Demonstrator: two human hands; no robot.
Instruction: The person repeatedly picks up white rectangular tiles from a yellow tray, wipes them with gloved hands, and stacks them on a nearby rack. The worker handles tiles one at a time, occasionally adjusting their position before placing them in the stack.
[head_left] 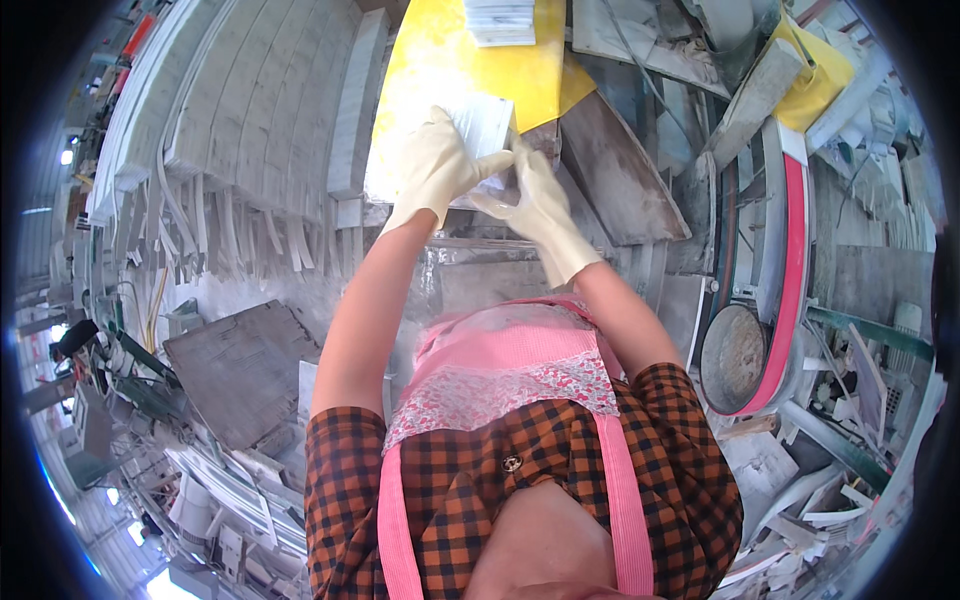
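A stack of thin white-grey stone tiles [485, 122] lies on a yellow sheet [545, 75] in front of me. My left hand [435, 165], in a cream rubber glove, is pressed along the left and near part of the stack, its thumb pointing right. On the other side, my right hand [535, 200], gloved alike, holds the stack's right end with fingers up along its edge. The thumbs come close together at the near side. Glare washes out the sheet left of the stack. Farther off on the same sheet sits another tile stack [500, 22].
Long pale stone strips [250, 110] are piled at left, with ragged bands hanging below. A dusty brown board [620, 170] leans right of the work surface. Beyond it stands a red-edged belt on a round wheel [735, 355]. Another worn board [240, 370] lies at lower left.
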